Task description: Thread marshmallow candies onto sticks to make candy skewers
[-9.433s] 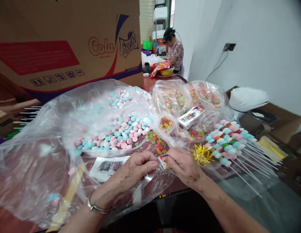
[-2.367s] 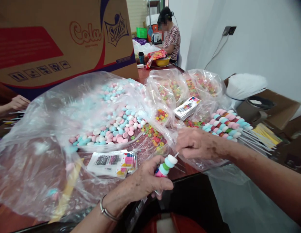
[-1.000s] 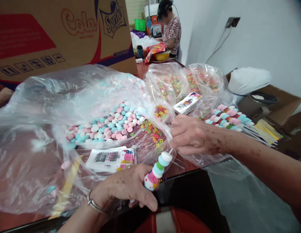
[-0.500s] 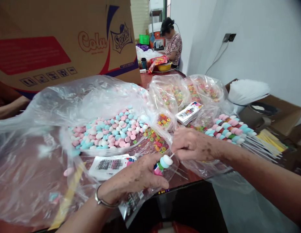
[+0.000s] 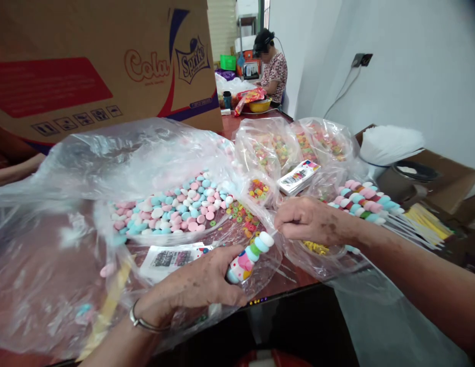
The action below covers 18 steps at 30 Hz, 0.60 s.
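A marshmallow skewer [image 5: 256, 248] in white, pale blue and green tilts up to the right at the table's front edge. A printed wrapper [image 5: 242, 265] with coloured dots covers its lower end. My left hand [image 5: 208, 278] curls round that wrapped end, thumb below and forefinger above; its other fingers are hidden. My right hand [image 5: 304, 219] is closed in a pinch on the thin white stick at the skewer's upper end. Beyond my hands lies a heap of pink, blue and white marshmallows [image 5: 172, 206] in a large clear plastic bag [image 5: 145, 150].
Ring-shaped candies [image 5: 247, 218] and more clear bags [image 5: 268, 145] of them lie ahead. Printed wrappers sit in two stacks [image 5: 172, 260], [image 5: 298, 177]. Finished skewers [image 5: 365, 201] are piled at right. A large carton [image 5: 107, 61] stands at left. Another person [image 5: 273, 71] sits at the back.
The skewer has shifted slightly left, and more of its printed wrapper shows round the candies. My left hand has moved left and down; my right hand has moved slightly right, still on the stick.
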Each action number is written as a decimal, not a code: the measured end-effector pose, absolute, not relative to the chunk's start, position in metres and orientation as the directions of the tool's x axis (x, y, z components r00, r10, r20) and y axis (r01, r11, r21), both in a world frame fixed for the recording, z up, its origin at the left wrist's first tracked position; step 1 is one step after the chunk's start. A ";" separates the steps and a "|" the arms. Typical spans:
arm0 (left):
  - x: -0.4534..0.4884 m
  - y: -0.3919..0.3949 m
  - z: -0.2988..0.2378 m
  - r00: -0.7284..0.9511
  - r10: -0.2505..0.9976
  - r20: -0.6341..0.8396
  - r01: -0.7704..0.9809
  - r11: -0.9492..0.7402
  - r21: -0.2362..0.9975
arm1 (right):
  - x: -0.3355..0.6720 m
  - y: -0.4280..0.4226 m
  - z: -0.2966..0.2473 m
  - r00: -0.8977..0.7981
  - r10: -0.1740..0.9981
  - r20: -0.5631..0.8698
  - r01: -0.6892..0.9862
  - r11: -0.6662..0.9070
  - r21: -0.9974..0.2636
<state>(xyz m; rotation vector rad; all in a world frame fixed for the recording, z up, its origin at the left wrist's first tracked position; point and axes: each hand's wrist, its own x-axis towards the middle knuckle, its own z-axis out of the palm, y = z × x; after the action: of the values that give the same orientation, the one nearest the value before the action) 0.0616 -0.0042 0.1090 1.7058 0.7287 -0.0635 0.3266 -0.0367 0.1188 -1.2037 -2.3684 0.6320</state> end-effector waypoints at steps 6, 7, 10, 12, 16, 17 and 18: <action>0.055 0.003 0.104 0.824 0.257 -0.505 0.489 0.128 0.863 | 0.325 -0.036 0.124 -0.631 0.716 0.298 0.598 0.694 -0.400; 0.054 0.003 0.103 0.834 0.240 -0.497 0.477 0.140 0.868 | 0.325 -0.036 0.125 -0.635 0.702 0.323 0.595 0.711 -0.374; 0.055 0.002 0.099 0.839 0.245 -0.485 0.453 0.178 0.873 | 0.323 -0.038 0.125 -0.645 0.681 0.347 0.588 0.732 -0.344; 0.057 0.000 0.095 0.833 0.284 -0.475 0.435 0.195 0.879 | 0.318 -0.040 0.124 -0.657 0.691 0.299 0.592 0.720 -0.362; 0.063 -0.005 0.090 0.850 0.349 -0.394 0.390 0.086 0.917 | 0.305 -0.043 0.118 -0.658 0.731 0.182 0.627 0.665 -0.405; 0.065 -0.007 0.089 0.853 0.357 -0.380 0.391 0.047 0.919 | 0.302 -0.043 0.115 -0.659 0.733 0.170 0.631 0.661 -0.405; 0.066 -0.008 0.087 0.850 0.366 -0.379 0.400 0.020 0.916 | 0.300 -0.043 0.113 -0.667 0.727 0.163 0.629 0.667 -0.400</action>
<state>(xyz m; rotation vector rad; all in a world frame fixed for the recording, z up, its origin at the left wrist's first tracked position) 0.0664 -0.0079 0.0872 1.5840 0.6193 -0.0285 0.2996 -0.0432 0.1131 -1.0787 -2.5747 0.4484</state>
